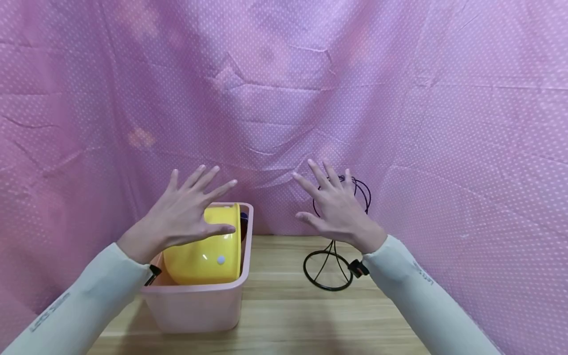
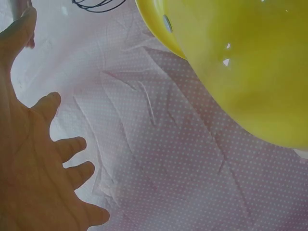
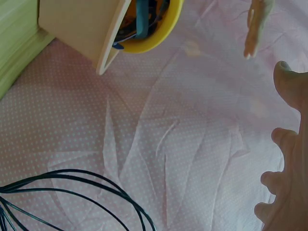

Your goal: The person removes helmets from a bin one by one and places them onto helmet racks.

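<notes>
Both hands are raised in mid-air with fingers straight and spread, and neither holds anything. My left hand [image 1: 179,214] is over a pink plastic bin [image 1: 195,310], overlapping a yellow hard hat [image 1: 199,266] in the head view. The hard hat lies tipped on its side inside the bin; its smooth shell [image 2: 250,62] fills the upper right of the left wrist view. Dark straps [image 3: 142,19] show inside it in the right wrist view. My right hand [image 1: 339,214] partly hides a black wire stand [image 1: 332,246] with round looped top and ring base.
The bin and stand rest on a light wood-grain table [image 1: 279,296], bin at left, stand at right. A pink dotted cloth [image 1: 266,108] hangs behind and along both sides. Something dark [image 1: 243,222] sits against the bin's right inner wall beside the hat.
</notes>
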The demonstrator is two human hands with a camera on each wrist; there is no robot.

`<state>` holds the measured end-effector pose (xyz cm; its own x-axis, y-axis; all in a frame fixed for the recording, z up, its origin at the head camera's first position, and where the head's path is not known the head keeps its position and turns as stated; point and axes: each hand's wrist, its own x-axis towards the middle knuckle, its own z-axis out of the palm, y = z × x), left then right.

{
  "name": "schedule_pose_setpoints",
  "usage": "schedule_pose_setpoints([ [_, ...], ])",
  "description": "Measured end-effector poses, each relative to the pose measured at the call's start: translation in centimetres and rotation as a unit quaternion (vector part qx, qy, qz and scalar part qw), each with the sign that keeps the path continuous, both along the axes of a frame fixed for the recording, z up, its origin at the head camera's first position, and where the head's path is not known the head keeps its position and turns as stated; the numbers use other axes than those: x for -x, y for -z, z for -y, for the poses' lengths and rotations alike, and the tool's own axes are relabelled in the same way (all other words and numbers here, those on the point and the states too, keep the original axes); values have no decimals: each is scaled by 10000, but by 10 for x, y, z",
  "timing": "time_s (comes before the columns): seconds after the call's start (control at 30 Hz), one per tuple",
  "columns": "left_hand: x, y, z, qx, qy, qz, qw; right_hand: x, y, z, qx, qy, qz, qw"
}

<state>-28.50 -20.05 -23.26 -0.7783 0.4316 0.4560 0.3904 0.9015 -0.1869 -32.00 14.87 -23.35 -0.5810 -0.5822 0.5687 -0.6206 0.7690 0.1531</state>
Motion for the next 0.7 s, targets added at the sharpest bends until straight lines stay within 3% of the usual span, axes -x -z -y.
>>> schedule_pose_setpoints([
  [0.7,-8,4,18,-2,-178,99,9998,0,3,20,0,-77,163,9998],
])
